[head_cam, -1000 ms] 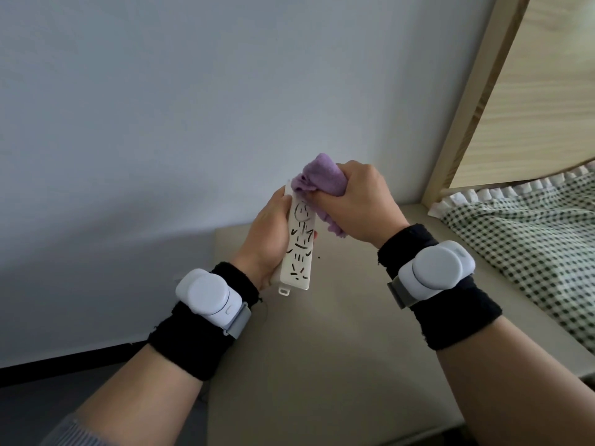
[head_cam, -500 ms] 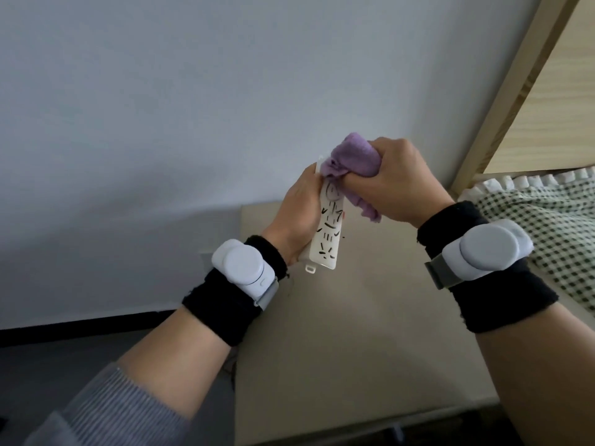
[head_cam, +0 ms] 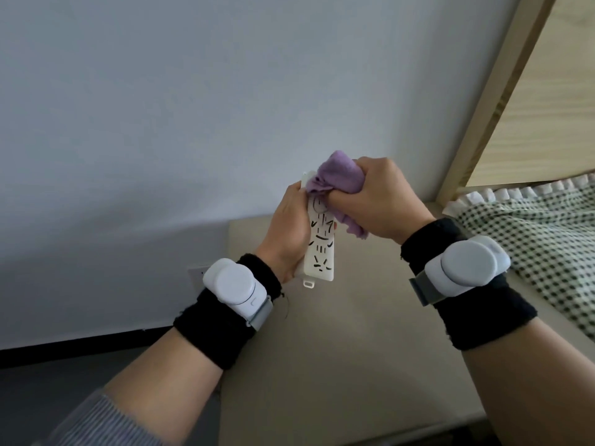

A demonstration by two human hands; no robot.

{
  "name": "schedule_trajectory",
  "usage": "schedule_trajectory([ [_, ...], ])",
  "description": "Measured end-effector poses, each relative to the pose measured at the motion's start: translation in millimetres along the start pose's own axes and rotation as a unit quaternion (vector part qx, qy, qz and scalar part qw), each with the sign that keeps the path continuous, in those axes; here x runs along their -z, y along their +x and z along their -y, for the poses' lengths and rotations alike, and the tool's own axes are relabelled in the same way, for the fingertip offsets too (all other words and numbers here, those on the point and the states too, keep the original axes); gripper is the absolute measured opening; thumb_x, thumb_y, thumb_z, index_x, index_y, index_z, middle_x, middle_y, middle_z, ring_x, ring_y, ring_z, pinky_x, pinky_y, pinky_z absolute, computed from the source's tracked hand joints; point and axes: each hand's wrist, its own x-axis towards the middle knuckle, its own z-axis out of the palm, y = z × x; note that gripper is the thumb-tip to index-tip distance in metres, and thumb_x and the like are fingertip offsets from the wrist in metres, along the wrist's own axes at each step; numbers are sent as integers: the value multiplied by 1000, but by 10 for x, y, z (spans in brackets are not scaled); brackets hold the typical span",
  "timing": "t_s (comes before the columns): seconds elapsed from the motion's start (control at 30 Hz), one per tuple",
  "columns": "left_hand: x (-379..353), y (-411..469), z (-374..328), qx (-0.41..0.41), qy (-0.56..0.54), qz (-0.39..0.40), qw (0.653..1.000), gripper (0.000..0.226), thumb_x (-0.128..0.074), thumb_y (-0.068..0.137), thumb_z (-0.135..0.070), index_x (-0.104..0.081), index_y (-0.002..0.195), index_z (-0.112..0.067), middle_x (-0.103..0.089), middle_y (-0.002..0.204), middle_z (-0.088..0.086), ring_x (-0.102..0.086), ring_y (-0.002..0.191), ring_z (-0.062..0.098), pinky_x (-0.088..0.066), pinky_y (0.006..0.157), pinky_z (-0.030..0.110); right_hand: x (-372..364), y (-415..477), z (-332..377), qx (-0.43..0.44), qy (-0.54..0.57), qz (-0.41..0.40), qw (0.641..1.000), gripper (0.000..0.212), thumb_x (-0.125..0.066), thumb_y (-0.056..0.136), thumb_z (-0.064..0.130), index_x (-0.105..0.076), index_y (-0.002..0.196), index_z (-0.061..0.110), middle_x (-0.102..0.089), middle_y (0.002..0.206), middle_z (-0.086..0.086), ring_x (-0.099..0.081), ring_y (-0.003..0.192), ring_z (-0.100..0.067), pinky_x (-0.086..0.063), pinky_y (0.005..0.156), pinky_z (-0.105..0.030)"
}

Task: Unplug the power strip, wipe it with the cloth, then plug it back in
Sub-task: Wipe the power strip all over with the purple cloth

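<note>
A white power strip stands nearly upright in the air above a beige table, its socket face turned toward me. My left hand grips it from the left side and behind. My right hand is closed on a bunched purple cloth that presses on the strip's upper end. A corner of the cloth hangs down to the right of the strip. The strip's cord and plug are hidden.
The beige table lies below the hands, against a pale wall. A white wall socket plate shows low on the wall behind my left wrist. A wooden bed frame and checked bedding fill the right side.
The cloth has stayed at the strip's top end with only small shifts. The view has swung, so hands and strip sit slightly differently in frame.
</note>
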Motion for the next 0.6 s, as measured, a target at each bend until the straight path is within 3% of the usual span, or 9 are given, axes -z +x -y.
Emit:
schedule_trajectory([
  [0.2, -8, -25, 2, 24, -41, -16, 999, 31, -36, 104, -27, -54, 114, -4, -57, 93, 20, -58, 75, 30, -49, 59, 36, 27, 19, -30, -9, 4, -20, 1000, 18, -63, 81, 12, -63, 67, 1, -67, 48, -6, -64, 35, -21, -51, 38, -28],
  [0.33, -11, -24, 15, 13, -36, -18, 999, 29, -37, 103, -30, -56, 107, -8, -58, 91, 20, -55, 77, 30, -47, 65, 40, 15, 22, 1, -4, 0, 38, 999, 21, -69, 82, 17, -63, 63, 8, -68, 49, -9, -64, 37, -25, -50, 39, -26],
  [0.5, -43, -35, -11, 43, -62, -5, 997, 27, -38, 102, -27, -55, 113, -9, -55, 91, 20, -57, 68, 29, -48, 59, 36, 32, 25, -36, 8, -21, -25, 999, 21, -64, 82, 17, -63, 67, 1, -68, 48, -6, -67, 37, -25, -50, 37, -26],
  [0.6, -34, -24, -14, 33, -47, -15, 998, 28, -39, 101, -27, -56, 112, -8, -57, 89, 20, -56, 70, 29, -47, 61, 38, 56, 19, -35, -6, -2, 26, 1000, 18, -66, 79, 14, -64, 65, 3, -69, 50, -11, -64, 38, -29, -51, 39, -27],
])
